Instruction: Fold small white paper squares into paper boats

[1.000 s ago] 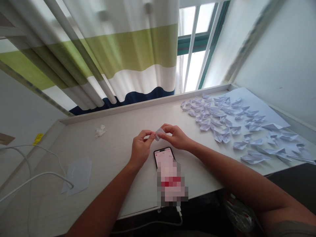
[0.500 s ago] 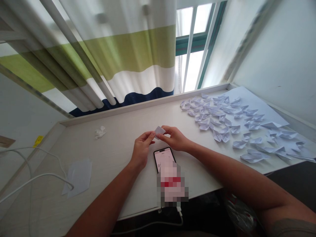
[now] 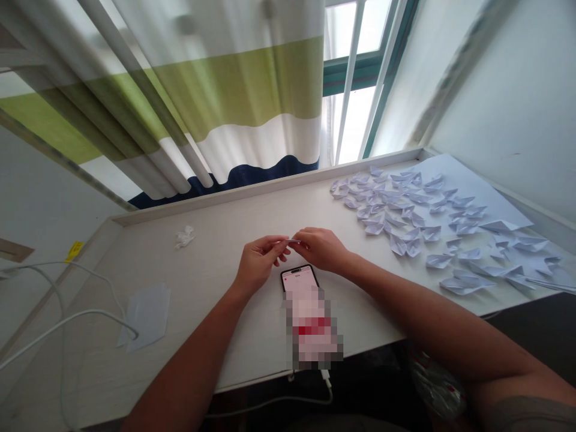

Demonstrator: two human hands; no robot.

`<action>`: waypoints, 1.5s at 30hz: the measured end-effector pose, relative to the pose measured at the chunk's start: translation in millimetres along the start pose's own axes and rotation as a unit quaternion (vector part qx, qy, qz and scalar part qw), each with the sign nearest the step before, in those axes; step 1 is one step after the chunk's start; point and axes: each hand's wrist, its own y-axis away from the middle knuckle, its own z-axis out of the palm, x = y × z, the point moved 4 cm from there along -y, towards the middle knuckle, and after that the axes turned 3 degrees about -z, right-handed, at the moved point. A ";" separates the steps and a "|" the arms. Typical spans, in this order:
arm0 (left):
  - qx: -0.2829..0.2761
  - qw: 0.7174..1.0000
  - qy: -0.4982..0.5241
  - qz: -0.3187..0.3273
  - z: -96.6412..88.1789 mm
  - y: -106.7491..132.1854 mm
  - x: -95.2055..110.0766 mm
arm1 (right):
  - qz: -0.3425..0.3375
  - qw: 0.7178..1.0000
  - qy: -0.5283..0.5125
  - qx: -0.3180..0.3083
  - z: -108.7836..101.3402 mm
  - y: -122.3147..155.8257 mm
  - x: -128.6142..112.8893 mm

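Just white paper [image 3: 293, 240] (thin, edge-on) in fingertip grip: left hand [image 3: 260, 259], right hand [image 3: 324, 247]

On the tabletop [image 3: 209, 270] lies a phone [image 3: 310, 315], partly pixelated, with a white cable [image 3: 326, 378] at its lower end. Farther left is a crumpled white wad [image 3: 184, 237]. Behind, a striped curtain [image 3: 243, 90] hangs beside a window [image 3: 355, 114].

1. Sleeve [image 3: 531, 413], right side: dull grey-brown cloth, lying in shadow; its edge is curving round the arm above the elbow [image 3: 490, 380].
2. Right forearm [image 3: 418, 303]: showing bare below that edge.
3. Left forearm [image 3: 191, 351]: showing bare, running out of view.
4. Right hand [image 3: 323, 247], left hand [image 3: 258, 264]: both showing bare.
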 end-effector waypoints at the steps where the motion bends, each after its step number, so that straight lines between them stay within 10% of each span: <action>1: 0.001 1.000 0.023 0.002 0.8 0.2 1.2 | 0.008 1.000 -0.014 0.008 -1.8 0.6 -0.3; 8: 0.026 0.995 0.093 0.034 -2.2 2.4 7.9 | 0.006 0.962 -0.265 0.060 -7.8 0.7 -3.3; 45: -0.016 0.999 0.025 0.022 12.7 9.4 4.9 | 0.108 0.876 -0.449 0.137 -1.7 -4.3 4.0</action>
